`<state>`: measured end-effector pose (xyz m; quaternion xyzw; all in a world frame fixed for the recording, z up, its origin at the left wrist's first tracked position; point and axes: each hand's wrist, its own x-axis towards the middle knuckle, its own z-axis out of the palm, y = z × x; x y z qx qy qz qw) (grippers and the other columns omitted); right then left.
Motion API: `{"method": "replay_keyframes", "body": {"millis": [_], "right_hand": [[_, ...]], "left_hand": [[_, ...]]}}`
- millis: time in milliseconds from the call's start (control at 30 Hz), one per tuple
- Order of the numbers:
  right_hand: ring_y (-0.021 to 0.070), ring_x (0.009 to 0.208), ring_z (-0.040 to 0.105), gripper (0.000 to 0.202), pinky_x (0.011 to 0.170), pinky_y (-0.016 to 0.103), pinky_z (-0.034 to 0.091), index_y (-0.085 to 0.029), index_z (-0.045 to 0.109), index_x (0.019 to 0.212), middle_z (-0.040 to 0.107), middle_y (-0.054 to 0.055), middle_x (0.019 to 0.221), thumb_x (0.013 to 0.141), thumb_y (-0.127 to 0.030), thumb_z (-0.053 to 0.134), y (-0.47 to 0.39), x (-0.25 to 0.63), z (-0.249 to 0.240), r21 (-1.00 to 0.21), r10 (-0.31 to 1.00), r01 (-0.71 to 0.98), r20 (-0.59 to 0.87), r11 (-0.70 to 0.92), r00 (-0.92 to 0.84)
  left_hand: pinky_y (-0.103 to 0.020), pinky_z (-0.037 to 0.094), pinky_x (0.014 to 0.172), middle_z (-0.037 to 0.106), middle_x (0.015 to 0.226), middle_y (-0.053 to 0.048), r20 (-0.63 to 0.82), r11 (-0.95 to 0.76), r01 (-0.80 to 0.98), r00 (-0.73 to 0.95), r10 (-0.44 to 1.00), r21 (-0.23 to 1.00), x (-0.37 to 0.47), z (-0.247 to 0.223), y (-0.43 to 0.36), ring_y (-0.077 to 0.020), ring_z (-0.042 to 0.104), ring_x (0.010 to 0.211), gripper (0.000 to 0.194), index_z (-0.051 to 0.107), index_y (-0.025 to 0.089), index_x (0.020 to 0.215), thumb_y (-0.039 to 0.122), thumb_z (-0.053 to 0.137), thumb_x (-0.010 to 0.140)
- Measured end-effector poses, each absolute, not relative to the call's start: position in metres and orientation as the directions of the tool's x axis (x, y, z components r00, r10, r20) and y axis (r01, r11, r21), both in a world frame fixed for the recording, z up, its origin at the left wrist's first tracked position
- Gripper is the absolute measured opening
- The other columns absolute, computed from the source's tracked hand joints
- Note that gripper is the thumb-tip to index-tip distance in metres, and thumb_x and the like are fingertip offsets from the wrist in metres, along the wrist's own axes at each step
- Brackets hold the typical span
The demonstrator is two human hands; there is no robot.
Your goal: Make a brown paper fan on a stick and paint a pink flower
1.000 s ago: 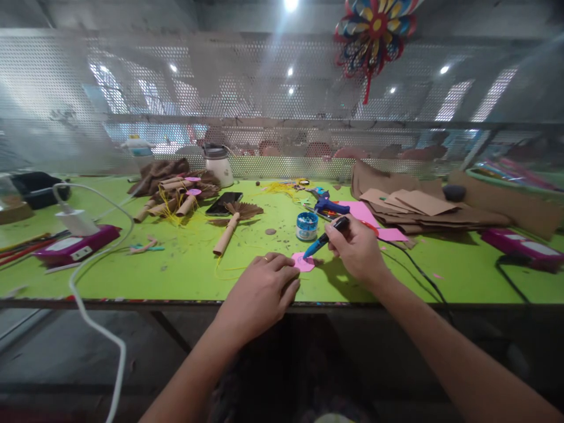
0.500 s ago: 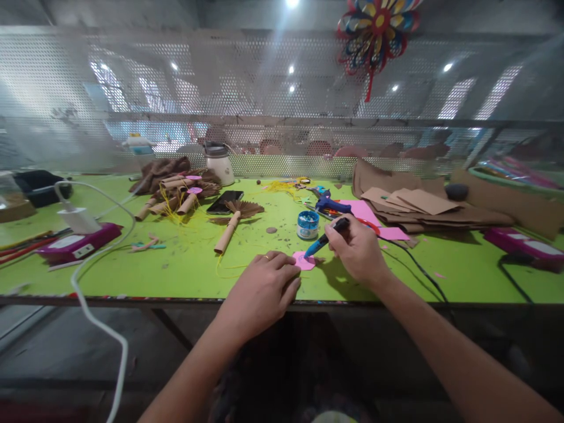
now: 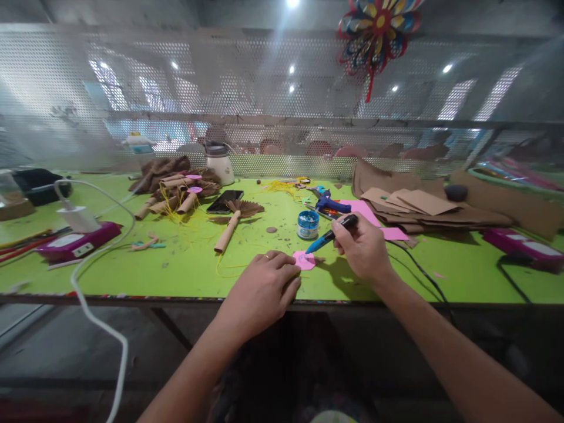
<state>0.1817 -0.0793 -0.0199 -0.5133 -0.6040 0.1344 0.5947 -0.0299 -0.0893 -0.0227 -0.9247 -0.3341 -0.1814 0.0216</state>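
In the head view a small pink piece of paper with cut corners and dark line marks lies flat near the table's front edge. My left hand rests flat beside it, fingers extended and fingertips pressing its left side. My right hand is closed round a blue-and-black marker, whose tip points down at the marks. Whether that tip touches the paper I cannot tell. Just behind stands an open jar of blue paint.
Left of the jar lies a brown paper figure with a rolled stem; a phone and a pile of similar rolls sit beyond. A blue glue gun lies behind my right hand, brown paper sheets further right. Purple power strips flank the table.
My right hand has shifted slightly right, and the marker is tilted lower, showing more of its black end. My left hand and the pink paper have stayed in place.
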Motion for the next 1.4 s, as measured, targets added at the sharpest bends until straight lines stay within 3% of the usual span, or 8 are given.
{"method": "replay_keyframes", "body": {"millis": [1400], "right_hand": [[0.0112,0.05,0.048,0.024,0.052,0.025,0.038,-0.02,0.05,0.079,0.052,-0.003,0.057,0.086,-0.042,0.054,-0.0804,0.1741,-0.0222,-0.699,0.786,0.574,0.601,0.427,0.147]], "left_hand": [[-0.04,0.042,0.094,0.065,0.105,-0.008,0.335,-0.775,0.626,0.714,0.614,0.086,-0.0299,-0.0222,-0.0889,-0.0231,0.056,0.105,0.031,0.066,0.02,0.107,0.03,0.039,0.096]]}}
